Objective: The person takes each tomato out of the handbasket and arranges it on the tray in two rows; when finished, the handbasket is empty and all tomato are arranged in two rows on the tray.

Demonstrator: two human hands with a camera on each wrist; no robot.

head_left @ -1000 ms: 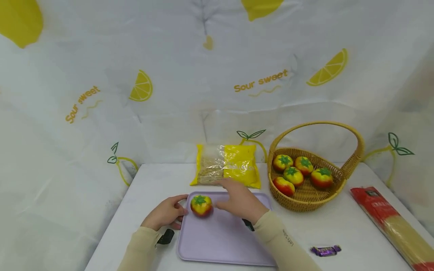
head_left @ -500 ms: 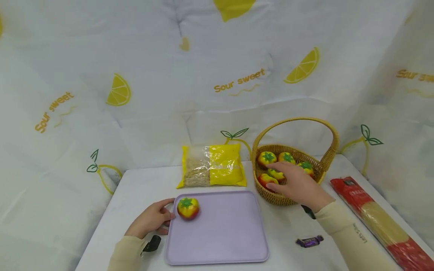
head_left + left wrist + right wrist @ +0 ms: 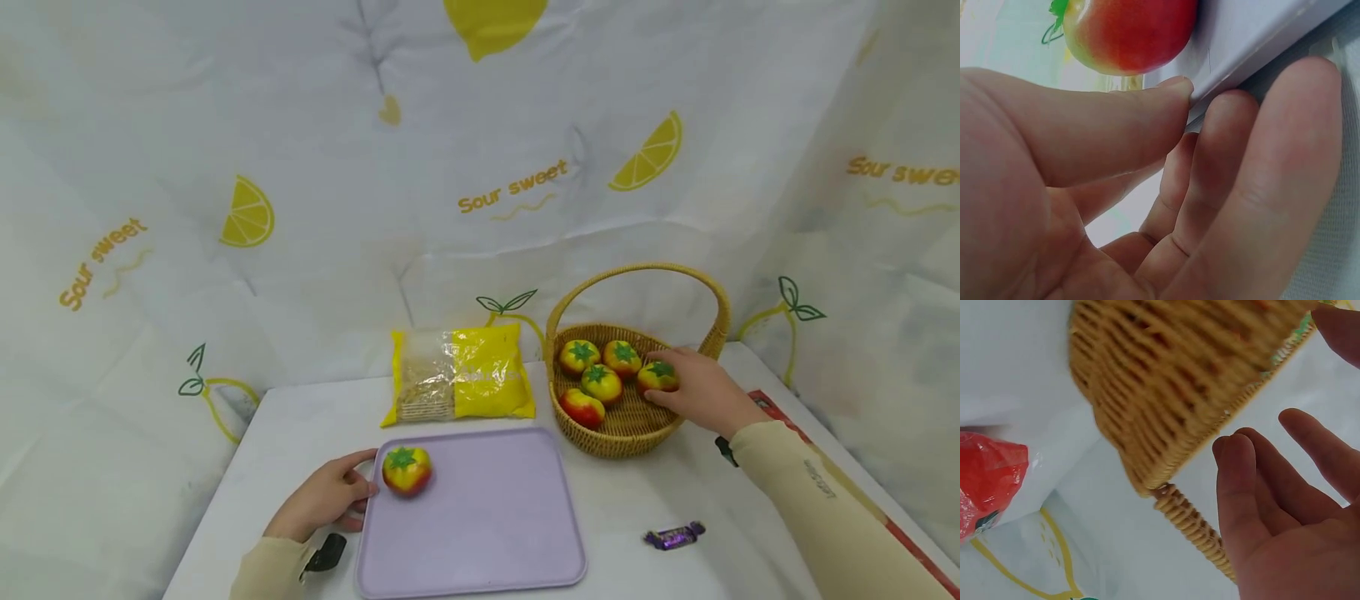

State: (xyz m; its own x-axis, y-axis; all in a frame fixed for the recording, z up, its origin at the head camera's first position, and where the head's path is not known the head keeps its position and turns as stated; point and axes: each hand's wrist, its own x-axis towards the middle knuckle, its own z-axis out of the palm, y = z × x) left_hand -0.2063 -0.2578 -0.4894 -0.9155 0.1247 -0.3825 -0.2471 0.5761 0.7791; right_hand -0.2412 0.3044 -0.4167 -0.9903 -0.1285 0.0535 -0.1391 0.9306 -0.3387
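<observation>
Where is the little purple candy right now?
In the head view, the purple candy lies on the white table, right of the lilac tray and in front of the basket.

I'm looking at a staged tabletop set posing as a home kitchen: a lemon-print cloth (image 3: 480,167) is hanging as backdrop beyond both hands, and a wicker basket (image 3: 622,429) of toy fruit, a yellow packet (image 3: 461,379) and red-wrapped pasta (image 3: 988,481) are lying around them.
</observation>
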